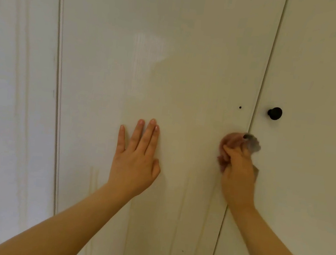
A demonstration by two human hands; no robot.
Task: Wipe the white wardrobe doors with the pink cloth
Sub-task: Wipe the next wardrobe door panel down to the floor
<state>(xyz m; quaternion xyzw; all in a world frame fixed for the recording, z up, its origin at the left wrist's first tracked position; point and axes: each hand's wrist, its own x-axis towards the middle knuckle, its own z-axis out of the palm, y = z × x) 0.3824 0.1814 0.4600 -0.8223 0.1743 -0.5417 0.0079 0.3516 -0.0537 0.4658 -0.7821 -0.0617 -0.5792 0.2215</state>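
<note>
1. White wardrobe doors fill the whole view: a left door, a middle door and a right door, each glossy and parted by thin upright gaps.
2. On the right door, close to its left edge, sits a round black knob.
3. Across the gap from it, the middle door bears a small dark hole at about the same height.
4. The left hand lies flat against the middle door, palm to the panel, fingers straight, pointing up and only slightly spread, thumb out to the right; it holds nothing.
5. The right hand is curled closed around the bunched pink cloth, which bulges out above and to the left of the knuckles.
6. That cloth is pressed against the right edge of the middle door, just beside the gap to the right door and below the knob.
7. A blurred grey patch shows just right of the cloth, over the gap; what it is cannot be told.
8. Both forearms are bare and reach up from the bottom of the view.
9. A pale bright reflection lies on the upper part of the middle door.
</note>
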